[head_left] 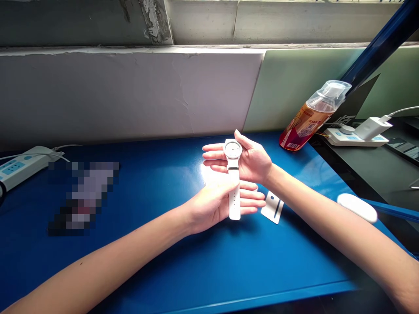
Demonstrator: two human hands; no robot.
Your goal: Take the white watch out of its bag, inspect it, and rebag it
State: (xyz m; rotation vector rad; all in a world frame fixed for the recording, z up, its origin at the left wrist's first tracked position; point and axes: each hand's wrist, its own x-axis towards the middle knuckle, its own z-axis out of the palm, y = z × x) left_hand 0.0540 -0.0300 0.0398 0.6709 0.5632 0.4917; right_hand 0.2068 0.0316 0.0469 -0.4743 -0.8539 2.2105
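A white wristwatch (233, 174) lies stretched across both my palms above the blue table (157, 261). Its round face rests on my right hand (250, 160), which is palm up with fingers extended and the thumb raised beside the dial. The strap runs down over my left hand (218, 201), whose fingers are flat under it and whose thumb lies on the strap. A small white card with a dark slot (273, 207) lies on the table just right of my left fingertips.
A tilted spray bottle of orange liquid (310, 120) stands at the back right, beside a white power strip with a charger (358, 133). Another power strip (19, 168) sits at far left. A white oval object (357, 207) lies at the right edge. A blurred patch covers something at left.
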